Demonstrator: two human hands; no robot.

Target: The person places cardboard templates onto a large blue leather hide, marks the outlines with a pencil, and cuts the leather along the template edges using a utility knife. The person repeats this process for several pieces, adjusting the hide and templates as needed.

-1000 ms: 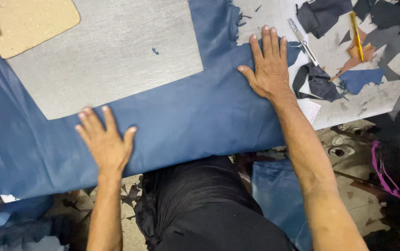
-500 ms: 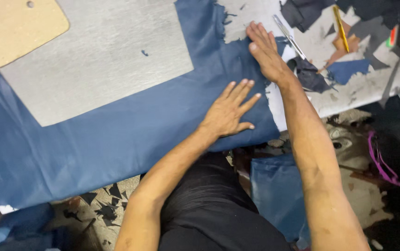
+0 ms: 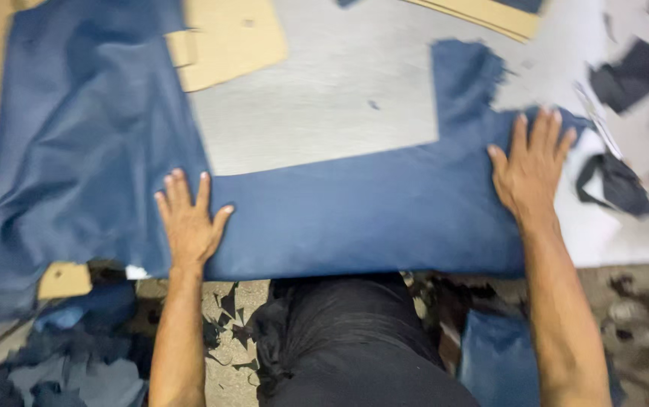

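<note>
A large sheet of dark blue fabric [image 3: 354,218] lies over the grey table [image 3: 324,105], with a big rectangular piece cut out of its middle. My left hand [image 3: 187,222] rests flat on the fabric near the front edge, fingers spread. My right hand [image 3: 532,167] presses flat on the fabric's right end, fingers apart. Neither hand holds anything. The fabric's left part [image 3: 75,136] lies in loose folds and hangs over the table's edge.
Tan cardboard patterns [image 3: 226,41] lie at the back of the table, another [image 3: 483,15] at the back right. Dark fabric scraps [image 3: 618,181] and white paper sit to the right. Scraps and blue cloth [image 3: 75,354] litter the floor below.
My left hand has moved from the middle of the fabric back to the left along the front edge. My right hand has shifted a little toward me. The view has swung left.
</note>
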